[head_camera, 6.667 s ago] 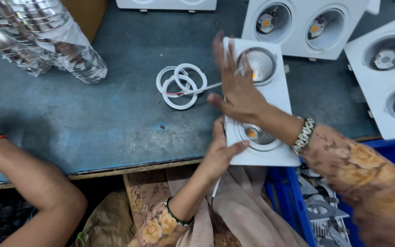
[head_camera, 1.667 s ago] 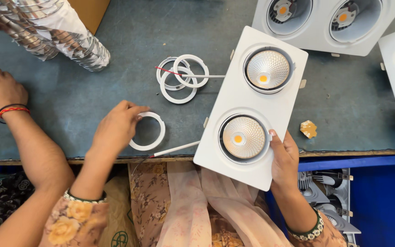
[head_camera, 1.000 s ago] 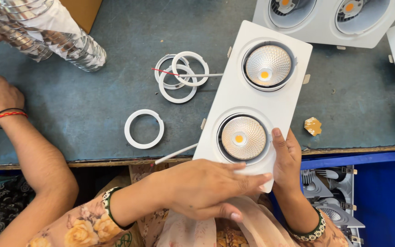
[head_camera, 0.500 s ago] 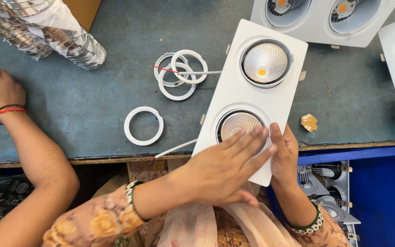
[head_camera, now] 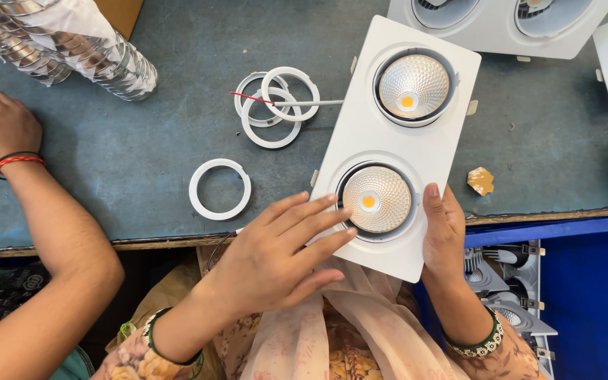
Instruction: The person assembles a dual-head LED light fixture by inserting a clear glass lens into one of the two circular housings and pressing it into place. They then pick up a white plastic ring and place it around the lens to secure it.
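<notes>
Blue-grey and a little scratched, the bench (head_camera: 107,169) carries a white twin downlight fixture (head_camera: 395,144), which lies at a slant with its near end over the bench edge. The left hand (head_camera: 276,257) lies flat on the near left corner of this fixture; its fingers (head_camera: 318,225) are stretched out and released, the tips touching the rim of the near reflector lamp (head_camera: 376,200). The right hand (head_camera: 445,232) is grasping the near right edge of the fixture, the thumb on top just beside that lamp. Beyond both hands sits the far reflector lamp (head_camera: 413,86). To the left of the left hand, a single white ring (head_camera: 219,188) lies flat on the bench, and farther out is a small pile of white rings (head_camera: 276,105) with a thin wire. A co-worker's hand (head_camera: 1,125) with a red and black wrist thread rests far to the left, near wrapped silver reflectors (head_camera: 72,42).
</notes>
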